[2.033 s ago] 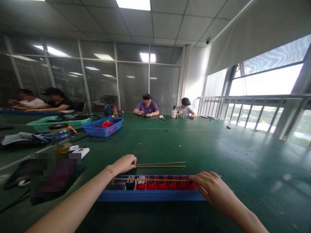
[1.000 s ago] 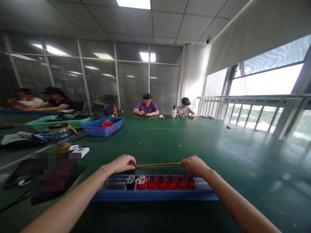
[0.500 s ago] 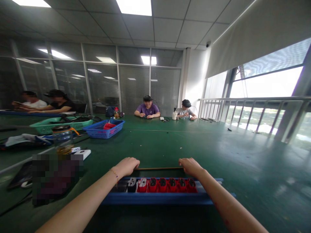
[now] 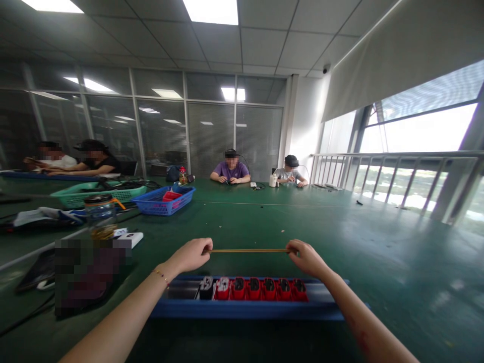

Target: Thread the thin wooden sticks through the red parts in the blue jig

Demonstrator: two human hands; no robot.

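Note:
Across the gap between my hands runs a thin, straight yellow-brown strip (image 4: 249,250); whether it is stiff or stretched I cannot tell. My left hand (image 4: 196,252) is closed on its left end and my right hand (image 4: 304,256) on its right end. Both hands are beyond a long blue tray (image 4: 245,310). In the tray stands a row of several red blocks (image 4: 254,289) with dark tops, the leftmost of them pale-topped. To their left sits a black block (image 4: 206,288) with a pale top.
On the left lie a blue basket (image 4: 163,204) with a red item, a green basket (image 4: 98,194) with cables, a lidded jar (image 4: 100,217) and a white device (image 4: 132,239). Several people sit along the far side of the green table (image 4: 333,227).
Both hands have lifted the strip away from the tray's far edge and moved slightly apart. More of the strip and of the tray's left end now shows.

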